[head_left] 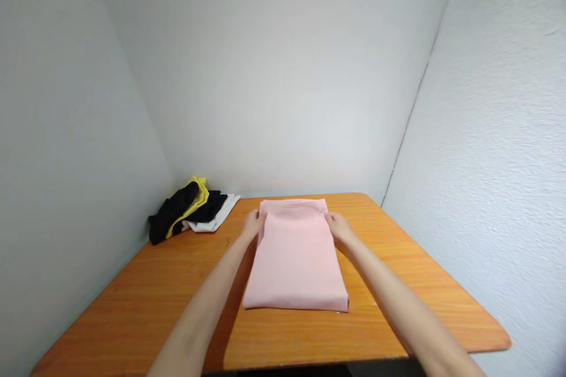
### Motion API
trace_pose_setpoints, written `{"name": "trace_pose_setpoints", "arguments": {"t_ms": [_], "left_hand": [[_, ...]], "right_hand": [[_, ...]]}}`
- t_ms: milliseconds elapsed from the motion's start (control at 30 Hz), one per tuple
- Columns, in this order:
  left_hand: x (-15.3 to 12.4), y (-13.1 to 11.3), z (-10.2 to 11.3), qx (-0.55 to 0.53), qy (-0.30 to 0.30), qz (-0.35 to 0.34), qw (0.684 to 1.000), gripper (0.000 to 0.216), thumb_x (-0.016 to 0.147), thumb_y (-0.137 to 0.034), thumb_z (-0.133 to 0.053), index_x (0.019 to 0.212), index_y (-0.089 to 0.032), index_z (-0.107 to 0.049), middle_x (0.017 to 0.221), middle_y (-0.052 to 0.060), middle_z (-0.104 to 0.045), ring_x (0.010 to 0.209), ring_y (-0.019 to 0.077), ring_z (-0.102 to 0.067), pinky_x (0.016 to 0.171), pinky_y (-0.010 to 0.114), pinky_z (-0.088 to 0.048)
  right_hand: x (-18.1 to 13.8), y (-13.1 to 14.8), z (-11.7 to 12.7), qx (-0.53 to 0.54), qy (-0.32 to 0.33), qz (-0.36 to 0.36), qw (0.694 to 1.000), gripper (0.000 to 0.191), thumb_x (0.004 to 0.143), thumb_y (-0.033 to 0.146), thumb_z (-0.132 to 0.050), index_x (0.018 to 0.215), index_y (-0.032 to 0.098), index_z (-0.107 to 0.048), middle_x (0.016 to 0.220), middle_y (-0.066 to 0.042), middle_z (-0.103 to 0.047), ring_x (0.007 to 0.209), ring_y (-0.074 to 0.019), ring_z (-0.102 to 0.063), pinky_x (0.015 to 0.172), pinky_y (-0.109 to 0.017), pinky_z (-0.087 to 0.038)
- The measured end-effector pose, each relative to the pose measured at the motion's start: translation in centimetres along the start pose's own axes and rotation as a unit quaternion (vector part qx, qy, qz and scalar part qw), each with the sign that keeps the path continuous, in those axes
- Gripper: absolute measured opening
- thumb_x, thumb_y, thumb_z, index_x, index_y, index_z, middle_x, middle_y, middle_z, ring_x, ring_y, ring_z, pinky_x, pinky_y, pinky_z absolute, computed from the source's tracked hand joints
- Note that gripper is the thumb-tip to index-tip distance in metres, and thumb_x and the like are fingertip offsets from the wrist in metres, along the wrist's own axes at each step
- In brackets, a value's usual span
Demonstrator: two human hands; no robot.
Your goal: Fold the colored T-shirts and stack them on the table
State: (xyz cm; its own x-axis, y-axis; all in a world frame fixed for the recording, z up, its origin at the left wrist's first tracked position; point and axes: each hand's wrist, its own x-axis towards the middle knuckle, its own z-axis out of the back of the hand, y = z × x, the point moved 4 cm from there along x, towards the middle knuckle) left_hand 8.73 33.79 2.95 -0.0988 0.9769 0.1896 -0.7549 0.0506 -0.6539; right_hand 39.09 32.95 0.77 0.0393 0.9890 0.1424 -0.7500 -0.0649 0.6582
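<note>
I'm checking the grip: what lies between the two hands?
In the head view, the folded pink cloth spans from the left hand to the right hand.

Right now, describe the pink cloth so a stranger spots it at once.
Start at the wooden table. Between the left hand and the right hand, which grip its far end, is a folded cloth. It is plain pink; the clothes pile at far left mixes black, yellow and white.

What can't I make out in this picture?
All in the head view:
1. Most fingertips of the left hand and right hand, at each grip: hidden by the pink folded cloth or the hands themselves.
2. The cloth's underside: hidden by its top layer.
3. Part of the white garment: covered by black fabric.
4. Upper arms: cut off by the bottom edge.
</note>
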Motion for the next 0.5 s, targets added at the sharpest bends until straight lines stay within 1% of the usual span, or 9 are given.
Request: {"name": "trace_pose_setpoints", "arguments": {"t_ms": [67,133,167,200,267,333,433,500], "left_hand": [[0.5,0.5,-1.6,0.056,-0.007,-0.003,0.998,0.032,0.091,-0.029,-0.047,0.113,-0.007,-0.057,0.109,0.017,-0.065,0.103,0.0251,-0.061,0.093,0.043,-0.046],[0.1,0.4,-3.2,0.105,0.004,-0.041,0.994,0.043,0.091,-0.027,-0.046,0.128,-0.007,-0.051,0.132,0.022,-0.054,0.125,0.029,-0.049,0.107,0.047,-0.035],[-0.2,0.2,-4.1,0.125,0.019,-0.069,0.99,0.047,0.091,-0.028,-0.046,0.133,-0.009,-0.048,0.142,0.021,-0.047,0.134,0.0287,-0.041,0.112,0.046,-0.028],[-0.6,-0.1,-5.1,0.143,0.038,-0.098,0.984,0.049,0.091,-0.031,-0.046,0.136,-0.013,-0.047,0.149,0.017,-0.04,0.14,0.0271,-0.033,0.116,0.044,-0.022],[-1.2,-0.6,-6.9,0.176,0.079,-0.142,0.971,0.054,0.091,-0.041,-0.046,0.141,-0.019,-0.045,0.156,0.009,-0.031,0.146,0.0241,-0.021,0.12,0.042,-0.012],[-1.6,-0.6,-8.3,0.208,0.105,-0.152,0.961,0.06,0.092,-0.048,-0.04,0.144,-0.018,-0.041,0.157,0.009,-0.027,0.147,0.0246,-0.016,0.121,0.045,-0.007],[-1.8,-0.3,-9.6,0.246,0.118,-0.134,0.953,0.067,0.094,-0.053,-0.028,0.147,-0.013,-0.037,0.157,0.012,-0.026,0.148,0.0262,-0.014,0.12,0.048,-0.005],[-1.8,-0.4,-9.9,0.261,0.121,-0.125,0.949,0.068,0.095,-0.054,-0.025,0.148,-0.013,-0.035,0.157,0.011,-0.025,0.148,0.0252,-0.013,0.121,0.047,-0.006]], "right_hand": [[0.7,-0.2,-1.0,-0.051,-0.018,-0.011,0.998,0.044,0.096,0.04,-0.038,0.106,0.006,-0.065,0.105,-0.022,-0.066,0.108,-0.0336,-0.058,0.093,-0.043,-0.041],[0.7,0.2,-2.4,-0.092,-0.022,0.006,0.995,0.044,0.095,0.036,-0.042,0.122,0.005,-0.059,0.121,-0.026,-0.06,0.12,-0.0347,-0.051,0.101,-0.047,-0.035],[0.6,0.5,-3.2,-0.107,-0.017,0.025,0.994,0.047,0.096,0.035,-0.041,0.13,0.005,-0.054,0.13,-0.025,-0.055,0.126,-0.0335,-0.046,0.105,-0.047,-0.031],[0.4,0.9,-4.1,-0.119,-0.008,0.047,0.992,0.05,0.096,0.035,-0.041,0.136,0.006,-0.049,0.138,-0.023,-0.049,0.132,-0.0313,-0.041,0.109,-0.045,-0.028],[0.2,1.7,-6.2,-0.141,0.018,0.09,0.986,0.056,0.097,0.038,-0.04,0.144,0.008,-0.041,0.151,-0.017,-0.035,0.141,-0.0272,-0.027,0.115,-0.04,-0.019],[0.0,2.1,-8.0,-0.156,0.041,0.113,0.98,0.062,0.097,0.042,-0.041,0.148,0.008,-0.036,0.156,-0.014,-0.024,0.146,-0.0268,-0.015,0.117,-0.04,-0.011],[-0.2,2.0,-9.7,-0.19,0.061,0.115,0.973,0.067,0.098,0.049,-0.037,0.149,0.006,-0.033,0.157,-0.016,-0.02,0.146,-0.03,-0.01,0.118,-0.046,-0.006],[-0.1,2.0,-10.0,-0.226,0.067,0.115,0.965,0.068,0.099,0.051,-0.033,0.15,0.006,-0.031,0.156,-0.016,-0.021,0.146,-0.0298,-0.012,0.117,-0.046,-0.007]]}}
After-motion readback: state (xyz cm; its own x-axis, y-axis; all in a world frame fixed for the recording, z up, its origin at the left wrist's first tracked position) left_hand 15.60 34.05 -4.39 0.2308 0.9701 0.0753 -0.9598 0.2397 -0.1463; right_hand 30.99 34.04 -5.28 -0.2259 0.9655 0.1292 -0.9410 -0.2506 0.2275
